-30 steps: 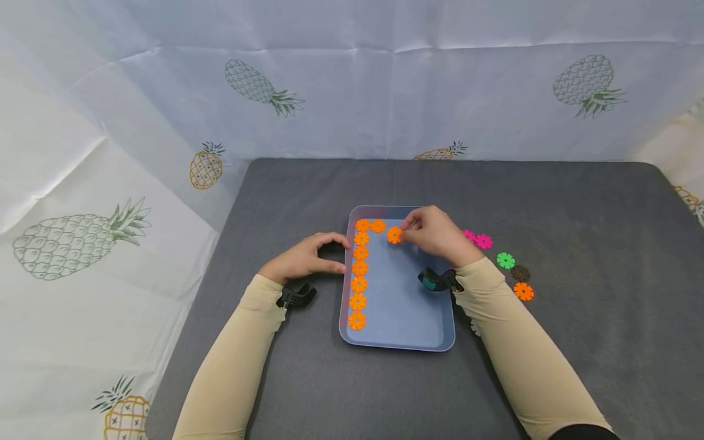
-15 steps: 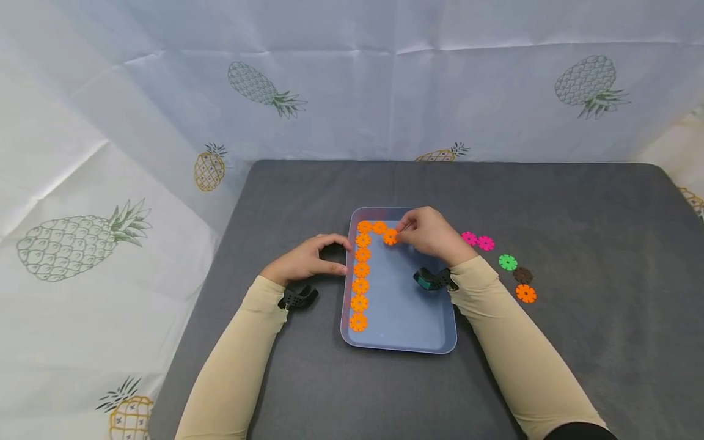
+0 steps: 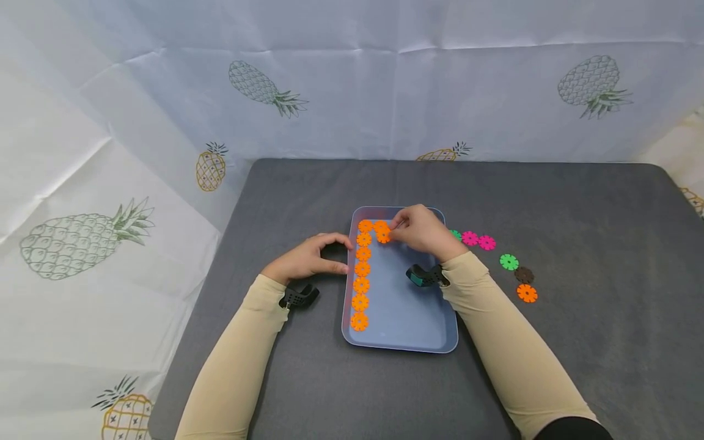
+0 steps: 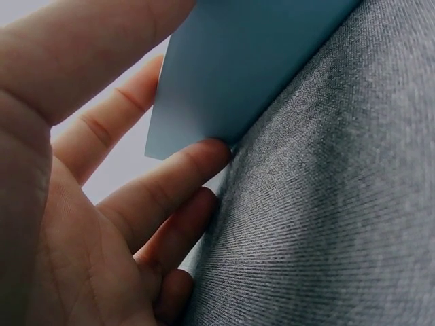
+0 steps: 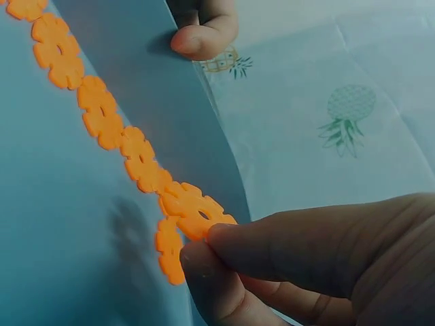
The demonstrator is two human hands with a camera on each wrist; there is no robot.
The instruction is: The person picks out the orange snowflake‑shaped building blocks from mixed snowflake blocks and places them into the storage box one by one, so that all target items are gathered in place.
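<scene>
My right hand (image 3: 420, 233) pinches an orange notched plastic disc (image 5: 185, 204) between thumb and index finger, over the upper left of the blue tray (image 3: 409, 311). In the right wrist view this disc is tilted and overlaps another orange disc (image 5: 170, 251) lying below it. A column of several orange discs (image 3: 362, 269) runs along the tray's left side. My left hand (image 3: 308, 256) rests against the tray's left wall, thumb and fingers spread apart. The left wrist view has its fingertips (image 4: 211, 155) touching the outer wall, near the cloth.
Right of the tray lie two pink discs (image 3: 478, 240), a green disc (image 3: 508, 262), a brown disc (image 3: 524, 275) and a loose orange disc (image 3: 527, 293). Another green disc (image 3: 456, 234) shows partly behind the right hand. Grey cloth (image 3: 594, 342) covers the table; a pineapple-print sheet (image 3: 352, 98) hangs behind.
My right hand has moved left with the orange disc, from apart from the top row to overlapping the disc there. The left hand has stayed at the tray's wall.
</scene>
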